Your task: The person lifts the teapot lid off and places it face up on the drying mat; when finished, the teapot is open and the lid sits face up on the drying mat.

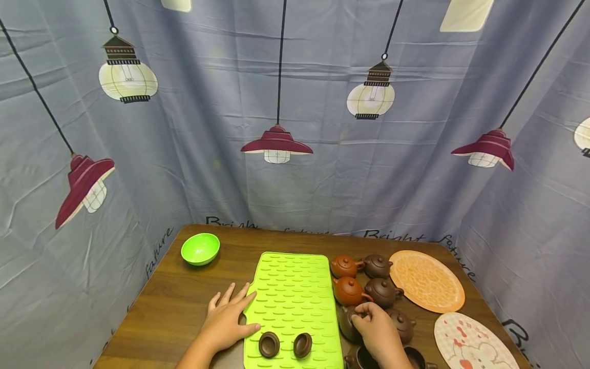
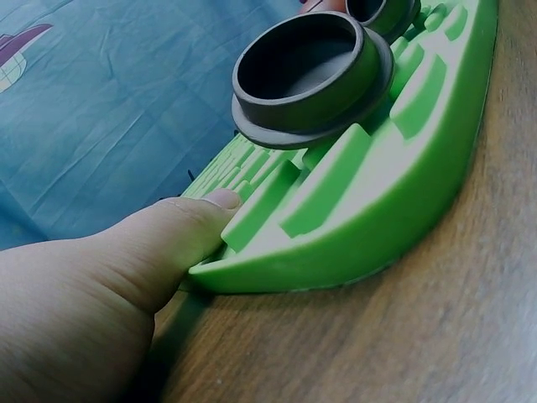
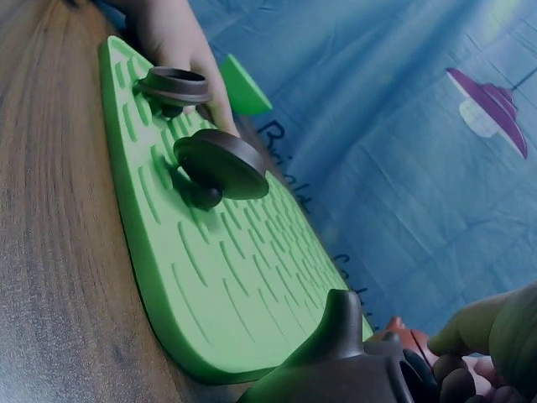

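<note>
My left hand (image 1: 226, 320) rests with spread fingers along the left edge of a green ridged mat (image 1: 295, 297); its thumb (image 2: 189, 222) lies on the rim. Two dark brown teapot lids (image 1: 269, 344) (image 1: 302, 345) lie knob-down on the near part of the mat. To the mat's right, my right hand (image 1: 380, 330) pinches the lid (image 3: 453, 369) of a dark brown teapot (image 1: 348, 328), the lid partly hidden by the fingers. Nearer to me stand two dark teapots without lids (image 1: 361, 357) (image 1: 417, 357).
Beyond my right hand stand two orange-brown teapots (image 1: 348, 292) (image 1: 344, 266) and several dark lidded ones (image 1: 381, 292). An orange oval placemat (image 1: 428, 281) and a pale patterned one (image 1: 472, 343) lie at right. At the back left sits a green bowl (image 1: 200, 249). A grey-blue curtain surrounds the table.
</note>
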The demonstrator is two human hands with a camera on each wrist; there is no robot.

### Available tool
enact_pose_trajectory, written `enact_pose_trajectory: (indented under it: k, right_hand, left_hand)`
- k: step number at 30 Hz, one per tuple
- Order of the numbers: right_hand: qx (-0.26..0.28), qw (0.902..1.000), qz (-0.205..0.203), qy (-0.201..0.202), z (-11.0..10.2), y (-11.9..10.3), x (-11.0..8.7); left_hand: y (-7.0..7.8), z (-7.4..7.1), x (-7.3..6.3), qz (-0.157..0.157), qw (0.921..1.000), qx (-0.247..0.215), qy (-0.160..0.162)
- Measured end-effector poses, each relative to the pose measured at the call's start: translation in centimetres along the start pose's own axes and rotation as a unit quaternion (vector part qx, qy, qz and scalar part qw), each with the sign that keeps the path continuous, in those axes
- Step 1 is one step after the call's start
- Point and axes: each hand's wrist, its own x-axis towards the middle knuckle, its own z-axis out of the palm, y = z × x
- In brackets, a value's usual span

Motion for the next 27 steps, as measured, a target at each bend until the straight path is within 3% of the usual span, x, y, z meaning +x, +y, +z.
enact_pose_trajectory:
  k: [13,27]
  right_hand:
    - [-0.044,0.999,-0.006,-0.001,-0.19,-0.25,-0.03]
    - [-0.046,0.9988,-0.016,0.002,-0.32,-0.3,-0.43]
  left_hand:
    - [0.12,-0.11,0.0,0.002,1.0,-0.005,-0.004]
    - [0.06,-0.04,0.07,0.002,1.0,-0.002,-0.001]
